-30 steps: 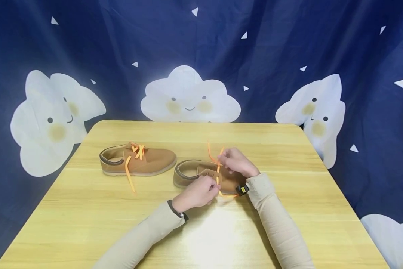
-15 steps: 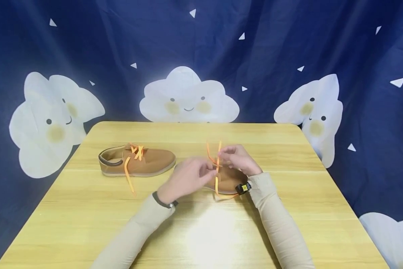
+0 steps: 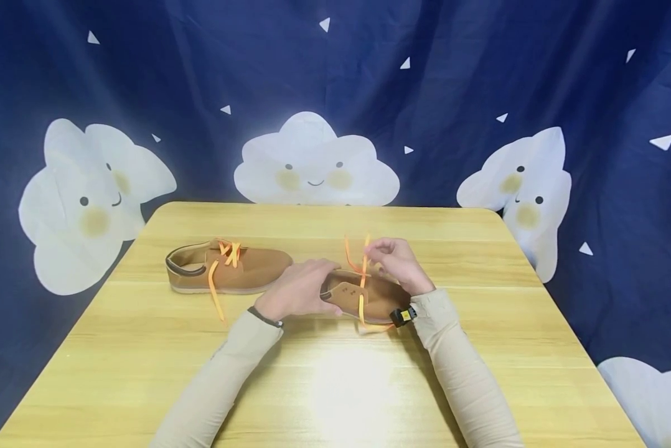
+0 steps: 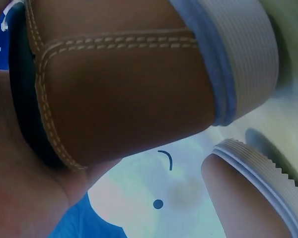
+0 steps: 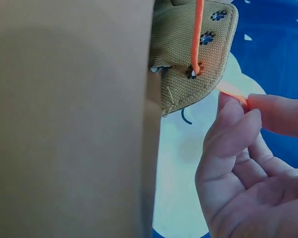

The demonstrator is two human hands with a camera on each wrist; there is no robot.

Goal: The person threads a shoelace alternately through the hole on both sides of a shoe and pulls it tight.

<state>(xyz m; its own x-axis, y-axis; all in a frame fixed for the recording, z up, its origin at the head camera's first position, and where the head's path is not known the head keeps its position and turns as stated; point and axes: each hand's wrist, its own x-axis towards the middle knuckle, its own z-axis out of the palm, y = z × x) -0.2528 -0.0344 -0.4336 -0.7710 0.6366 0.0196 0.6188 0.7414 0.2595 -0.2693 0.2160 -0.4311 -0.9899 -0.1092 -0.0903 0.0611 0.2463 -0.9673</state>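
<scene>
A brown leather-look shoe (image 3: pixel 383 302) sits near the middle of the worktop (image 3: pixel 201 398), its toe pointing right and its heel covered by the left hand (image 3: pixel 299 289). That hand's grip is clamped around the heel end, with the thumb on the near side; the left wrist view shows the palm against the dark collar (image 4: pixel 27 109), above double stitching and a pale ridged sole (image 4: pixel 241 59). The right hand (image 3: pixel 397 264) is above the far side of the toe, its grip closed in a fingertip pinch on an orange lace (image 3: pixel 365 264). Another length of lace rises loose just left of the pinch, and a third hangs down the near side onto the wood. In the right wrist view, orange lace passes through the lowest visible eyelet (image 5: pixel 194 70) of a tan eyelet flap (image 5: pixel 216 54), with two more eyelets above. A second brown shoe (image 3: pixel 259 267), also orange-laced, stands to the left, its toe just beside the left hand. Behind hangs a dark blue cloth (image 3: pixel 453 74) printed with smiling clouds (image 3: pixel 313 149).
</scene>
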